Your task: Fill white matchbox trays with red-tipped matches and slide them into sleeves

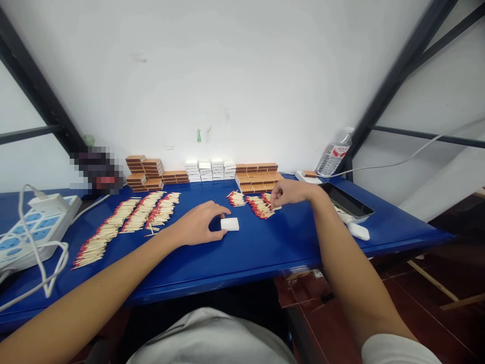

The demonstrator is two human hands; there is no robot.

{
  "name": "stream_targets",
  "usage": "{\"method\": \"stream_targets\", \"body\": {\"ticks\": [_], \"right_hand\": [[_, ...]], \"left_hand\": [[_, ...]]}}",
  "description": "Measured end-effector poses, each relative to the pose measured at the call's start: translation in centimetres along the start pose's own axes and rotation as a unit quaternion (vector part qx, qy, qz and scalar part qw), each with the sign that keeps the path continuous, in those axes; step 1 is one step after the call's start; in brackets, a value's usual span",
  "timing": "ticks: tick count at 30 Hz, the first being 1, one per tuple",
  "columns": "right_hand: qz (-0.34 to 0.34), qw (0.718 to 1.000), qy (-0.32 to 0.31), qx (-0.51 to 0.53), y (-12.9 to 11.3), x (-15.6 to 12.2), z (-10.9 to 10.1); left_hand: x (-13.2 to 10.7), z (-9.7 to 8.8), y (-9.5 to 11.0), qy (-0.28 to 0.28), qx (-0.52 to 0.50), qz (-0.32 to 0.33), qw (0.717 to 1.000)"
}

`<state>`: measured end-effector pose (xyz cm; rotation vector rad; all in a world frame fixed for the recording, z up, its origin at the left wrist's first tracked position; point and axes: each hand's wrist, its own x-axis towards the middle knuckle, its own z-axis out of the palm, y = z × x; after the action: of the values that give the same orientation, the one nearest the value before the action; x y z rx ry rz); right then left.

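Observation:
My left hand [199, 222] rests on the blue table [250, 247] with thumb and fingers closed round a small white matchbox tray [230, 224]. My right hand [288, 192] reaches further back and pinches at a small pile of red-tipped matches [259, 206]. A second little heap of matches [237, 198] lies just left of it. Long rows of red-tipped matches [129, 222] stretch across the table to the left of my left hand.
Stacks of brown matchbox sleeves [146, 173], [257, 177] and white trays [210, 170] line the wall. A white power strip with cables [34, 227] sits far left. A water bottle [335, 151], a phone [346, 199] and a white mouse [358, 231] are at right.

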<state>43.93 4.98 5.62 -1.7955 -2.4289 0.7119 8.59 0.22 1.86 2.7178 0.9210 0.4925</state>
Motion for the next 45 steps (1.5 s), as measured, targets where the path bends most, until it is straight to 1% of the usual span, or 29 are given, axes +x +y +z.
{"method": "stream_targets", "body": {"ticks": [2, 5, 10, 12, 17, 21, 24, 30, 36, 38, 45], "right_hand": [[-0.019, 1.000, 0.012, 0.000, 0.2, -0.4, -0.2], [-0.036, 0.999, 0.005, 0.001, 0.7, -0.9, -0.4], [0.017, 0.999, 0.040, 0.001, 1.8, -1.7, -0.7], [0.017, 0.999, 0.031, 0.008, 2.2, -1.8, -0.6], [-0.012, 1.000, -0.009, 0.014, 2.3, -1.7, -0.1], [-0.041, 0.999, -0.014, 0.012, 2.7, -1.3, 0.1], [-0.049, 0.999, -0.010, 0.015, 2.9, -1.0, 0.2], [-0.018, 0.999, -0.018, 0.022, 2.4, -1.1, 0.4], [0.023, 0.999, -0.036, 0.007, 2.0, -1.6, 0.1], [0.026, 0.999, -0.039, 0.009, 1.9, -1.7, 0.0], [0.014, 1.000, -0.001, 0.013, 2.1, -1.9, 0.0]], "left_hand": [[0.0, 0.0, 0.1, -0.001, 0.002, -0.002, 1.000], [0.0, -0.1, 0.1, 0.000, 0.001, 0.000, 1.000], [0.0, 0.0, 0.0, 0.001, 0.002, -0.001, 1.000], [0.0, 0.0, -0.1, 0.001, 0.004, -0.001, 1.000], [0.1, 0.0, -0.1, -0.008, 0.005, 0.000, 1.000], [0.2, 0.0, 0.0, -0.010, 0.008, -0.001, 1.000], [0.2, 0.0, 0.0, -0.009, 0.010, 0.000, 1.000], [0.1, -0.1, 0.0, -0.020, 0.016, -0.023, 0.999], [0.1, -0.2, 0.1, -0.024, 0.013, -0.017, 0.999], [0.1, -0.2, 0.1, -0.023, 0.014, -0.015, 1.000], [0.1, 0.0, 0.0, -0.022, 0.015, -0.005, 1.000]]}}
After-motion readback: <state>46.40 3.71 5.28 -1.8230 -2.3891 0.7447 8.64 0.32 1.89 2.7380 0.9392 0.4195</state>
